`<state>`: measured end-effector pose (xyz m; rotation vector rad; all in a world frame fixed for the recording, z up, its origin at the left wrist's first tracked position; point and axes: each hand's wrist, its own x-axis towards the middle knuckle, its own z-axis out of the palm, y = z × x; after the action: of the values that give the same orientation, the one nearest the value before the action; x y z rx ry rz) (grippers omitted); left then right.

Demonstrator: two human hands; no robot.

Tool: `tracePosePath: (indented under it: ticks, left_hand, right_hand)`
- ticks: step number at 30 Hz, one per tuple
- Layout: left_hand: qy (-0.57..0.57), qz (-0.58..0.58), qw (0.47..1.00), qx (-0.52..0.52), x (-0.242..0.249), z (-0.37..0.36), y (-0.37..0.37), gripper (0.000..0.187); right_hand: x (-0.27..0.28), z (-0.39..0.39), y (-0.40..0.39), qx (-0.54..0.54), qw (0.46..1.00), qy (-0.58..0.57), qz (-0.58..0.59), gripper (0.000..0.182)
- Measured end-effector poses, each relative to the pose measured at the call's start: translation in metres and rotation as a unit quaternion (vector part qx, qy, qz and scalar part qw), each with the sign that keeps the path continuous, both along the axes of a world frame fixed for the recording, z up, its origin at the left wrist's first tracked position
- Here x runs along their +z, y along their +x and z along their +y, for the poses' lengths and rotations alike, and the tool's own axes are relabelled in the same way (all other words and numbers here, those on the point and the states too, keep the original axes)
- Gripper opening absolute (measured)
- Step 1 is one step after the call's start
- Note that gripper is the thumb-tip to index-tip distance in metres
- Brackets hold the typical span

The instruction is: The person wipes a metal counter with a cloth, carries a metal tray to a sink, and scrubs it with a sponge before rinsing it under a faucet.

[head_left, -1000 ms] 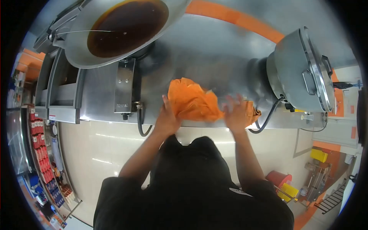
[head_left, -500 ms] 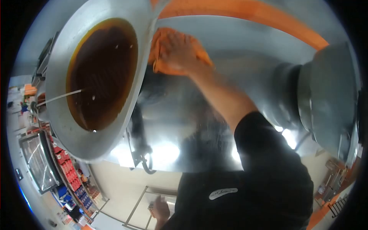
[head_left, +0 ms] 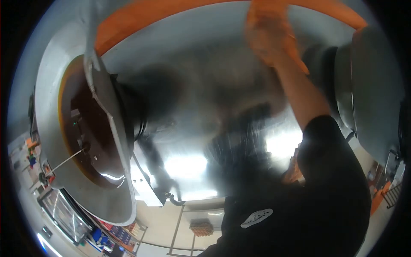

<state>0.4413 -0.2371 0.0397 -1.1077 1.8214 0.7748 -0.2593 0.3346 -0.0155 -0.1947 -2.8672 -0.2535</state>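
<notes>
An orange cloth [head_left: 295,53] lies beneath my right hand [head_left: 269,32], which is blurred and presses it on the upper part of the shiny steel surface [head_left: 205,111], close to the orange edge strip. The black-sleeved right arm reaches up over the steel. My left hand is not visible. On the left is a large metal pan [head_left: 47,128] of dark brown liquid [head_left: 92,124], with a thin rod [head_left: 66,162] dipping into it. Near my sleeve, a small orange-brown patch [head_left: 293,169] is too unclear to name.
A large metal vessel [head_left: 376,94] stands at the right. An orange strip [head_left: 171,15] borders the steel along the top. Below the steel's lower edge are a black pipe fitting [head_left: 173,199] and a rack holding a stack of egg trays [head_left: 201,228]. Shelves with packaged goods show lower left.
My right hand and the cloth have moved right across the steel. The pan shows further left and more side-on as the view shifted. My left hand has left the view.
</notes>
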Motion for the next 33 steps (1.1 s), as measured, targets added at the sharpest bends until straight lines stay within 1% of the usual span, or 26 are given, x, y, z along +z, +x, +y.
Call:
tracePosePath:
  ticks: [1,2,3,4,5,7,10,12,13,15,16,18,20,21,22,23,24,25,26,27,28,29,30,31,32,33]
  left_hand:
    - [0.006,-0.002,1.0,0.004,0.0,-0.005,-0.007,0.028]
    - [0.007,-0.005,1.0,0.008,0.002,-0.011,-0.013,0.028]
    - [0.008,-0.01,1.0,0.01,0.006,-0.014,-0.018,0.028]
    - [0.007,-0.015,1.0,0.013,0.01,-0.015,-0.022,0.028]
    - [0.004,-0.021,1.0,0.015,0.014,-0.014,-0.026,0.028]
    - [-0.002,-0.03,0.999,0.023,0.021,-0.01,-0.031,0.028]
    - [-0.012,-0.042,0.998,0.035,0.029,0.002,-0.032,0.028]
    - [-0.021,-0.045,0.998,0.045,0.027,0.013,-0.032,0.028]
    - [-0.022,-0.044,0.998,0.05,0.022,0.02,-0.033,0.028]
    - [-0.025,-0.042,0.997,0.063,0.018,0.035,-0.029,0.028]
    - [-0.024,-0.041,0.997,0.065,0.015,0.04,-0.029,0.028]
    - [-0.016,-0.041,0.997,0.068,0.008,0.05,-0.019,0.028]
    - [0.0,-0.036,0.997,0.066,-0.001,0.059,-0.011,0.028]
    - [0.008,-0.033,0.997,0.063,-0.006,0.061,-0.006,0.028]
    - [0.018,-0.03,0.998,0.058,-0.013,0.061,0.001,0.028]
    - [0.028,-0.025,0.998,0.056,-0.019,0.062,0.009,0.028]
    - [0.039,-0.02,0.998,0.054,-0.024,0.062,0.02,0.028]
    - [0.049,-0.018,0.997,0.051,-0.026,0.061,0.035,0.028]
    - [0.059,-0.016,0.997,0.049,-0.03,0.059,0.05,0.028]
    - [0.07,-0.012,0.996,0.047,-0.032,0.056,0.068,0.028]
    - [0.079,-0.009,0.996,0.047,-0.033,0.055,0.088,0.028]
    - [0.088,-0.005,0.995,0.047,-0.036,0.055,0.106,0.028]
    - [0.098,0.001,0.994,0.047,-0.037,0.054,0.125,0.028]
    - [0.107,0.007,0.993,0.044,-0.04,0.052,0.145,0.028]
    - [0.12,0.021,0.992,0.035,-0.046,0.049,0.16,0.028]
    - [0.138,0.053,0.989,0.01,-0.05,0.04,0.175,0.028]
  right_hand:
    - [-0.026,-0.028,-0.009,0.144,0.985,-0.047,0.085,0.058]
    - [-0.033,-0.082,-0.035,0.142,0.931,-0.335,-0.036,0.057]
    - [-0.03,-0.135,-0.051,0.234,0.842,-0.486,0.006,0.056]
    - [0.015,-0.167,-0.061,0.304,0.922,-0.218,-0.101,0.054]
    - [-0.017,-0.222,-0.079,0.28,0.932,-0.208,0.1,0.051]
    - [0.003,-0.283,-0.106,0.371,0.912,-0.176,0.02,0.055]
    - [-0.01,-0.364,-0.154,0.397,0.892,-0.212,0.044,0.055]
    - [-0.028,-0.412,-0.199,0.472,0.849,-0.235,0.038,0.045]
    - [-0.017,-0.416,-0.208,0.477,0.844,-0.237,0.059,0.045]
    - [-0.006,-0.417,-0.214,0.486,0.842,-0.224,-0.062,0.037]
    - [-0.011,-0.416,-0.211,0.492,0.84,-0.221,-0.063,0.037]
    - [-0.001,-0.374,-0.178,0.367,0.882,-0.294,-0.027,0.033]
    - [0.086,-0.253,-0.122,0.333,0.879,-0.282,-0.19,0.039]
    - [0.045,-0.246,-0.133,0.332,0.9,-0.278,-0.048,0.035]
    - [-0.019,-0.239,-0.159,0.325,0.902,-0.267,0.096,0.032]
    - [-0.065,-0.203,-0.174,0.357,0.811,-0.392,0.248,0.029]
    - [-0.006,-0.132,-0.127,0.274,0.874,-0.385,0.111,0.03]
    - [0.009,-0.076,-0.094,0.232,0.904,-0.345,0.098,0.031]
    - [-0.047,0.003,-0.092,0.26,0.955,-0.078,0.117,0.033]
    - [0.041,0.032,-0.037,0.174,0.979,-0.106,-0.022,0.033]
    - [0.043,0.073,-0.027,0.084,0.99,-0.052,-0.097,0.032]
    - [0.024,0.101,-0.027,-0.075,0.986,-0.142,0.034,0.031]
    - [0.001,0.114,-0.033,-0.059,0.988,-0.142,0.033,0.031]
    - [-0.023,0.113,-0.037,-0.077,0.994,-0.047,0.065,0.03]
    - [-0.047,0.105,-0.052,-0.096,0.989,0.046,0.106,0.029]
    - [-0.062,0.078,-0.065,0.011,0.99,-0.003,0.137,0.034]
